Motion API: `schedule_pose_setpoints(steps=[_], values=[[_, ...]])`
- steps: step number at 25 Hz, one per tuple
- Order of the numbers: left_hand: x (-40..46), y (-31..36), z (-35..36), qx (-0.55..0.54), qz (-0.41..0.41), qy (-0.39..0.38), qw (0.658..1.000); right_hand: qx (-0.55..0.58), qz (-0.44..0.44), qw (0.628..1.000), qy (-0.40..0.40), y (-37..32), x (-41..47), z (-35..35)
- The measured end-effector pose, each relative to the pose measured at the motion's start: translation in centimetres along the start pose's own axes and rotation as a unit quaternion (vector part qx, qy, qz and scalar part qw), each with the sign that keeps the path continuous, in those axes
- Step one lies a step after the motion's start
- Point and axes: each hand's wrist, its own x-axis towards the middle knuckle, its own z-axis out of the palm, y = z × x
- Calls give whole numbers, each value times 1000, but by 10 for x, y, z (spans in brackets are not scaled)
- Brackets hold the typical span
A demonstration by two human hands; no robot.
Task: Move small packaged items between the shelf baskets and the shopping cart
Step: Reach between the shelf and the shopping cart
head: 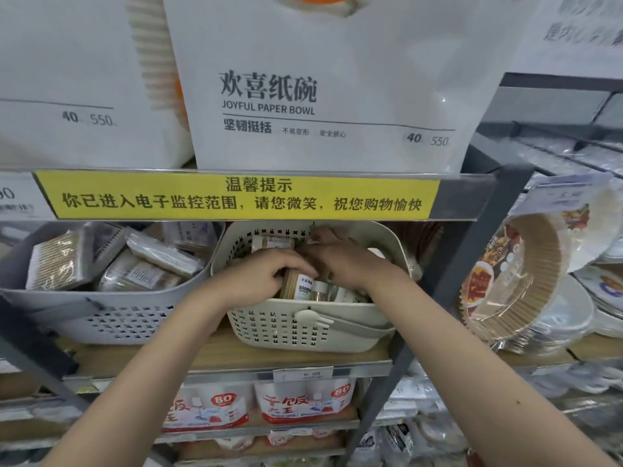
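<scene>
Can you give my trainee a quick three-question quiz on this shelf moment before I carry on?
1. True or false: both hands are inside the cream basket.
2. What does the left hand grip? A) a bamboo toothpick container B) a paper bowl C) a price tag
3. Which side of the cream basket is the grey basket on?

Key: 1 true. 2 A. 3 Its left; the right hand reaches further back, and its hold is unclear.
</scene>
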Motion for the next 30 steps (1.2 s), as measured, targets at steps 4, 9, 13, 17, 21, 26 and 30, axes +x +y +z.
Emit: schedule_pose_setpoints(steps=[4, 9, 13, 17, 21, 26, 30], values=[[9, -3, -6, 59, -2, -99, 993, -38, 40, 998, 13, -2, -6, -8], [14, 4, -9, 123, -12, -149, 981, 42, 58, 996, 45, -1, -6, -6], [18, 4, -4, 167, -5, -86, 982, 62, 73, 990, 100, 5, -8, -1], [14, -11, -4, 117, -19, 40, 992, 173, 123, 965, 152, 11, -9, 0], [-2, -16, -8, 88, -44, 157, 983, 232, 133, 942, 202, 9, -10, -2], [-31, -10, -6, 8, -38, 277, 960, 160, 163, 945, 232, -3, -22, -12], [-57, 10, 4, -46, -10, 313, 949, 150, 82, 933, 317, -27, -70, -14]])
